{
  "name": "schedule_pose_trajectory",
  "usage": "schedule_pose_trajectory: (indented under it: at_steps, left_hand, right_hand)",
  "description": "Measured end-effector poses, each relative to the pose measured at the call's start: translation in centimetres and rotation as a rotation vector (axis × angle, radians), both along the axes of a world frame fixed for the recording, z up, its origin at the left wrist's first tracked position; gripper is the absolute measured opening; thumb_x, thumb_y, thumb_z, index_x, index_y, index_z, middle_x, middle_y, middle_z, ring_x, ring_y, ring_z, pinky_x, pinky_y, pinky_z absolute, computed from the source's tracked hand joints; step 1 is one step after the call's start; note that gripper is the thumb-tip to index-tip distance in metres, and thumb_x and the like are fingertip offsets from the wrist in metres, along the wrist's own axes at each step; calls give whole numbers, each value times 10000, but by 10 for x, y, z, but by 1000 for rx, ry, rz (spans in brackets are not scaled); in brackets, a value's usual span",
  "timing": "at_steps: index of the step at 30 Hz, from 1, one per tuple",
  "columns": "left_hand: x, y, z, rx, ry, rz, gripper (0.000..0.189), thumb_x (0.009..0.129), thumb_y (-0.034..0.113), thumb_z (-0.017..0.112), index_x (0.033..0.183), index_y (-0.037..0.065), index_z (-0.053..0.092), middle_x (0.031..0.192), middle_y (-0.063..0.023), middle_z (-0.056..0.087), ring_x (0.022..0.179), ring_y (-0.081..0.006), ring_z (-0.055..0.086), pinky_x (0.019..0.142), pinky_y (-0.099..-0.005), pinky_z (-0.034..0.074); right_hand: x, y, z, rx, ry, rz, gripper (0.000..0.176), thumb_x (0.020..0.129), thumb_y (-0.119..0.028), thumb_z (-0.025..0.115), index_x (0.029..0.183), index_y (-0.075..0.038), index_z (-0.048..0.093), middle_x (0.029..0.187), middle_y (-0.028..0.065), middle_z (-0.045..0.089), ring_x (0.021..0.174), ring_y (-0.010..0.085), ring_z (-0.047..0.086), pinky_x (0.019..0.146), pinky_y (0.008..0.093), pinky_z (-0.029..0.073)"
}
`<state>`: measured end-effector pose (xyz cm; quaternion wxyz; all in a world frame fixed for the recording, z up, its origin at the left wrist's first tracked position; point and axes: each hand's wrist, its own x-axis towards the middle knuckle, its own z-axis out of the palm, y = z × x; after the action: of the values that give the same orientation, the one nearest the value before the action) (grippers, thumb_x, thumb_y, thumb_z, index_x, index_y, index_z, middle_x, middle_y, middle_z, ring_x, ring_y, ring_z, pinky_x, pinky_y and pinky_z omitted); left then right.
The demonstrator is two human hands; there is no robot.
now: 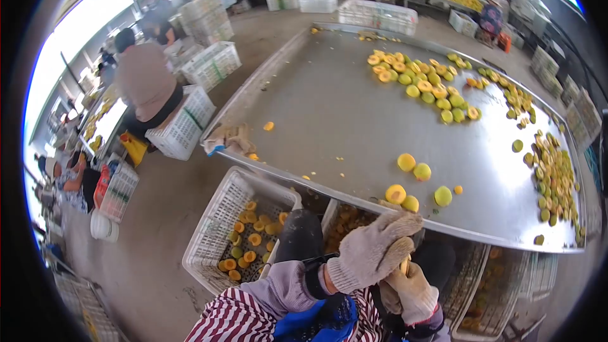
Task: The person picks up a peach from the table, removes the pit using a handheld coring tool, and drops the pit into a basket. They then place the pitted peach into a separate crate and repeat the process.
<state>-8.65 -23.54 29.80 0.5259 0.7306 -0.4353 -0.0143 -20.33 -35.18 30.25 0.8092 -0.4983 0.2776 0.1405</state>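
Observation:
My left hand, in a beige knitted work glove, is closed just above the near edge of the metal table. Its fingers hide whatever it may hold. Below and right of it, my gloved right hand is closed around a yellow stone fruit, mostly covered by the gloves. Both hands meet at this fruit. Past my left fingertips lie a halved stone fruit, cut face up, and a whole greenish one.
A white crate with fruit halves stands left of my knees. More crates sit under the table. Fruit piles lie on its far and right sides. A crumpled glove rests at the left corner. A person sits left.

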Motion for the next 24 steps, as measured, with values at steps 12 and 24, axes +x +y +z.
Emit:
schedule_pose_trajectory:
  at_steps: [12, 24]
  left_hand:
    - [18, -23, -26, 152, -60, -72, 322, 975, 361, 584, 1249, 196, 619, 1052, -67, 669, 839, -297, 696, 681, -413, 560]
    - [-4, 22, -1, 108, -314, 17, 481, 1012, 503, 562, 1271, 104, 634, 1356, -29, 616, 1046, -128, 642, 822, -334, 525]
  right_hand:
    - [-5, -9, -55, 33, -161, -101, 403, 1023, -445, 579, 850, -81, 589, 460, 18, 410, 322, 186, 410, 319, 321, 338]
    - [-7, -8, -66, -195, -173, 71, 324, 1041, -383, 557, 833, -136, 571, 509, 0, 444, 335, 153, 400, 322, 304, 335]
